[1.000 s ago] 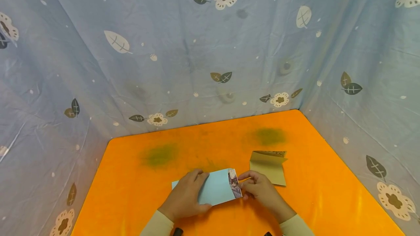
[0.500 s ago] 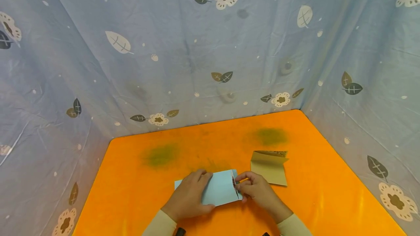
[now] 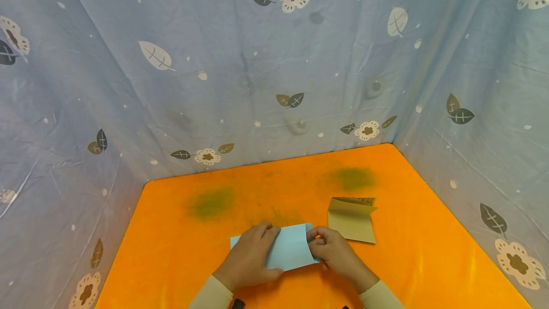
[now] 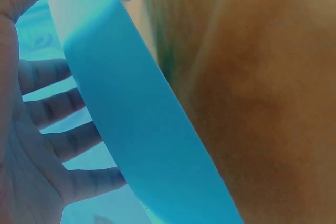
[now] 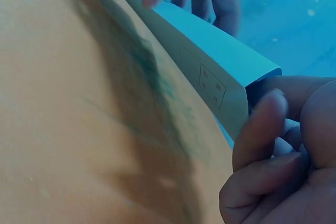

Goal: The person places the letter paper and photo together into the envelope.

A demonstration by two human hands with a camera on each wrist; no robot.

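A light blue envelope [image 3: 289, 247], slightly tilted, is held low over the orange table. My left hand [image 3: 253, 254] grips it across the left part, thumb along the near edge and fingers over the far edge. In the left wrist view the envelope [image 4: 131, 103] crosses in front of the spread fingers [image 4: 68, 142]. At its right end my right hand [image 3: 332, 252] has bent fingers at the mouth. The right wrist view shows the index finger [image 5: 304, 90] reaching into the gaping mouth, with the thumb close by and other fingers curled about the flap. The picture card is hidden inside.
A folded tan paper piece [image 3: 351, 221], patterned along its top, lies beyond my right hand. The orange table [image 3: 407, 252] has two greenish smudges towards the back. Blue-grey patterned curtain [image 3: 240, 70] encloses the back and sides.
The picture card, which stuck out of the envelope's right end, has slid left out of sight inside. My right hand moved slightly left with it; my left hand kept its grip and shifted slightly right.
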